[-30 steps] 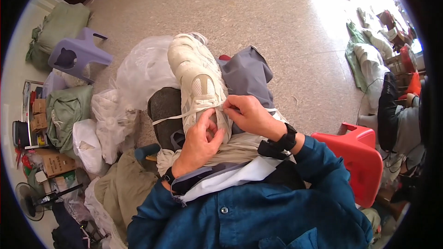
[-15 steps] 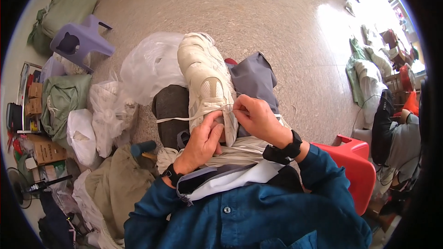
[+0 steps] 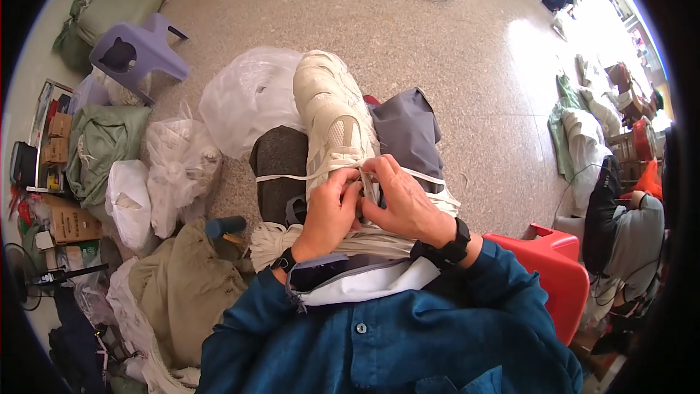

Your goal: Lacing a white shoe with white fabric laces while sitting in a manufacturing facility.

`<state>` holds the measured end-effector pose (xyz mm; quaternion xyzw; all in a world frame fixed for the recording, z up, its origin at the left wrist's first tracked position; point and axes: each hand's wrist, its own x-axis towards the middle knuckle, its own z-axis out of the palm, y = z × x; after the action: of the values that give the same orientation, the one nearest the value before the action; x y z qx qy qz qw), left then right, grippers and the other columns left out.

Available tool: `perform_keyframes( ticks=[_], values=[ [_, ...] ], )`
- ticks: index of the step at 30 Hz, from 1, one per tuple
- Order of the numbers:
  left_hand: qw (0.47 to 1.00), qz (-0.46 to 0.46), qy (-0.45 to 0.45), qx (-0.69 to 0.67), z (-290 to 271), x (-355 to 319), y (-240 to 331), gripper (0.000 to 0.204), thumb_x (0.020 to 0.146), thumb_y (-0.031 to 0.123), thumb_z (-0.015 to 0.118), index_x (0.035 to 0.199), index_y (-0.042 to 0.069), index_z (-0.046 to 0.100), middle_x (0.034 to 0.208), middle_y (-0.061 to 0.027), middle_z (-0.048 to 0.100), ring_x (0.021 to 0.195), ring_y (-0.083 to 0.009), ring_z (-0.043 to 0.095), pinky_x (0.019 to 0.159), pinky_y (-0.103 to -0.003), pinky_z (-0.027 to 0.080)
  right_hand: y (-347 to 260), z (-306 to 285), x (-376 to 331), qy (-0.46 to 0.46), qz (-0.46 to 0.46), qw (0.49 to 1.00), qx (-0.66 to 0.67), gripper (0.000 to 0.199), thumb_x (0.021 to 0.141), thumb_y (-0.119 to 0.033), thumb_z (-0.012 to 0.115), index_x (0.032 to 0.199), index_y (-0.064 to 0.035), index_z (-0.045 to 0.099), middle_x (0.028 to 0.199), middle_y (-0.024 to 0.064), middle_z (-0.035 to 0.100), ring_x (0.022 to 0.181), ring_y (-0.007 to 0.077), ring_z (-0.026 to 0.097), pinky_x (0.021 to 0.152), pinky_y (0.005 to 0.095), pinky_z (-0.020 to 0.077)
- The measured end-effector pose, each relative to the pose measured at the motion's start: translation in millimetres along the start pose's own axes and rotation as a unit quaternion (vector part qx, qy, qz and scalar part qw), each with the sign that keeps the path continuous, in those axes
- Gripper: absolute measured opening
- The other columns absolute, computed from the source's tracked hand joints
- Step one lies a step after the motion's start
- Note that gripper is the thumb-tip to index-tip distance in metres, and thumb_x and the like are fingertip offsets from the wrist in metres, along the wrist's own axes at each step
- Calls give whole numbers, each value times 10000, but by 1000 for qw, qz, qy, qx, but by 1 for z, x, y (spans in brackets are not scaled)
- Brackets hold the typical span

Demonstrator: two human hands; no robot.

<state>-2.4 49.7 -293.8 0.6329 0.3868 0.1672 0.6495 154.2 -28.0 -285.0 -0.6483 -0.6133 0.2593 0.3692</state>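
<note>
A long stack of cream shoe uppers, nested one in another, lies across my lap pointing away from me. The nearest upper has a mesh toe and a pale shoelace, its ends trailing out to left and right over my legs. My left hand is closed on the near part of this upper, at its lacing edge. Close against it, my right hand pinches the opposite edge with thumb and forefinger. The fingers partly hide the eyelets and the lace there. A bundle of pale laces rests on my lap beneath my wrists.
Left of me are a purple stool, clear plastic bags, a white bag and an olive cloth. A red stool stands at my right. Another person's leg shows at far right.
My right hand has come left and down from pulling the lace and now meets my left hand at the upper. The view has shifted slightly.
</note>
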Motion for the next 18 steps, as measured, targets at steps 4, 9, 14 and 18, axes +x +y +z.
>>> perform_keyframes(
  ticks=[4, 9, 14, 18],
  values=[
    [999, 18, 25, 18, 3, 2, 1, 167, 1010, 81, 550, 1096, -23, 648, 676, -114, 664, 479, -176, 640, 457, -315, 487, 4, 4, -2, -3, -16, 1000, 5, 424, 791, -87, 647, 1176, 24, 507, 1066, 248, 573, 965, 438, 607, 821, 473, 502],
    [999, 21, 20, 38, 0, 1, -4, 144, 1003, 73, 562, 1043, -22, 663, 644, -90, 648, 478, -178, 632, 458, -313, 490, 6, 5, -5, 20, -26, 999, 30, 408, 793, -64, 611, 1177, 27, 508, 1048, 249, 566, 943, 441, 597, 815, 474, 493],
    [951, -78, -74, -289, -94, -31, 10, 78, 966, 59, 594, 998, 32, 659, 702, -66, 636, 571, -161, 625, 558, -325, 529, 11, 5, -3, 15, -26, 999, 46, 395, 802, -64, 596, 1178, 21, 514, 1040, 244, 563, 929, 432, 594, 811, 469, 487],
    [826, 179, -117, -522, -197, -64, 3, 72, 935, 80, 592, 948, 46, 655, 796, -65, 639, 670, -161, 617, 693, -362, 542, 11, 3, -2, 6, -12, 999, 37, 366, 819, -97, 613, 1161, 5, 538, 1042, 233, 561, 920, 419, 598, 808, 463, 489]
  ],
)
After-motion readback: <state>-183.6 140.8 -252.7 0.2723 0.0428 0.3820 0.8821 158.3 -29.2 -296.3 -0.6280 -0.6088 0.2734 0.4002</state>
